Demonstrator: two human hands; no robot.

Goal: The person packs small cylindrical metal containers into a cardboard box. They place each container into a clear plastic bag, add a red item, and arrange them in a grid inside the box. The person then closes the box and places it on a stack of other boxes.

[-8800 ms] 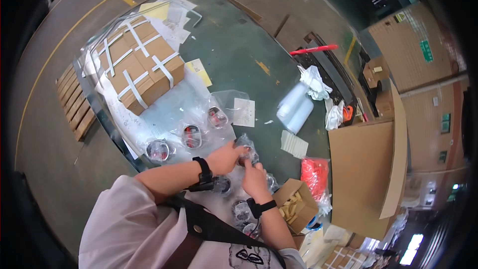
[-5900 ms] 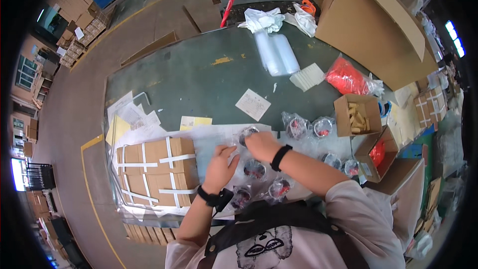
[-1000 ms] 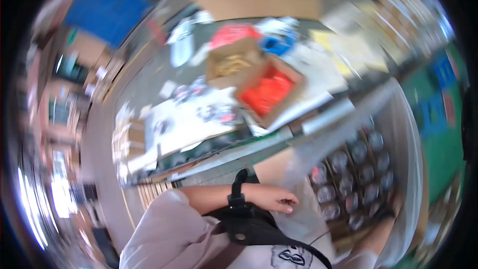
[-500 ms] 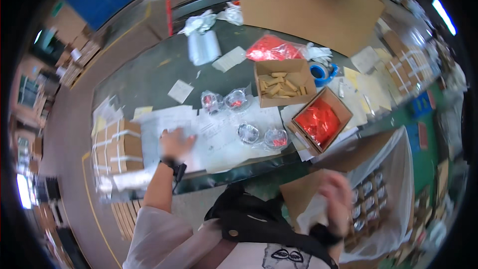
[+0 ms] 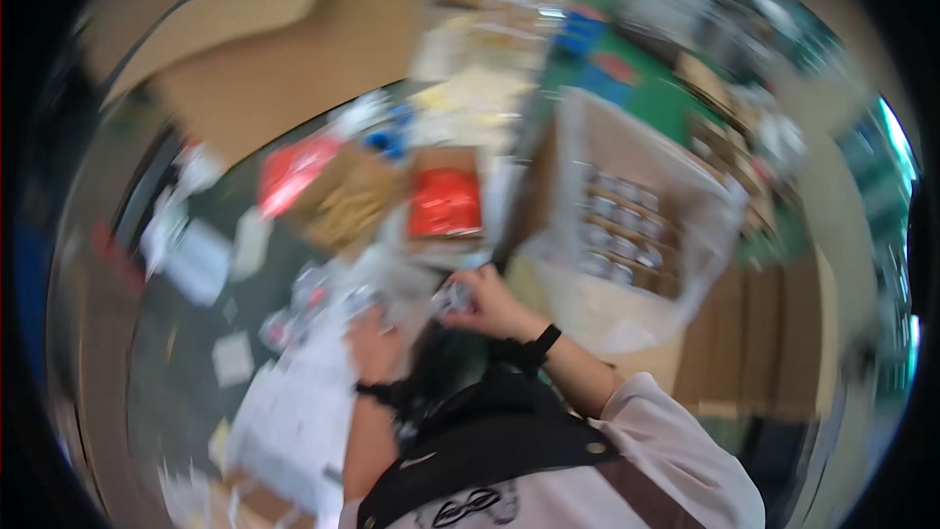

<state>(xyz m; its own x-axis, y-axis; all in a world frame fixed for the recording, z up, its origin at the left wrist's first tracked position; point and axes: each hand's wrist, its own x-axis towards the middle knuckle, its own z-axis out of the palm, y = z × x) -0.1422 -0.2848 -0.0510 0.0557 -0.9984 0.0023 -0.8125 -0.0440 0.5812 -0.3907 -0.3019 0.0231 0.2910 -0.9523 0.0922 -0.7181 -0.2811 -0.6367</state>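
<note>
My right hand (image 5: pixel 497 306) is closed round a clear-wrapped round item (image 5: pixel 450 300), just off the front edge of the table. Its exact kind is too blurred to make out. Beside it, my left hand (image 5: pixel 376 345) is over the white papers (image 5: pixel 294 402), its fingertips at another wrapped round item (image 5: pixel 361 300). Blur hides whether those fingers grip it. Two more wrapped round items, one farther off (image 5: pixel 311 284) and one closer (image 5: pixel 279 330), lie left of that hand with red bits inside.
Behind my hands stand an open box of red packets (image 5: pixel 446 204) and a box of tan pieces (image 5: pixel 348 211). A red bag (image 5: pixel 299 171) lies beside them. At right, a plastic-lined carton (image 5: pixel 651 309) holds round items in dividers. A large cardboard box (image 5: pixel 284 59) stands far left.
My view has swung right toward the lined carton. My right hand has come from beside the carton to the table edge and now holds a wrapped item. My left hand has moved to another.
</note>
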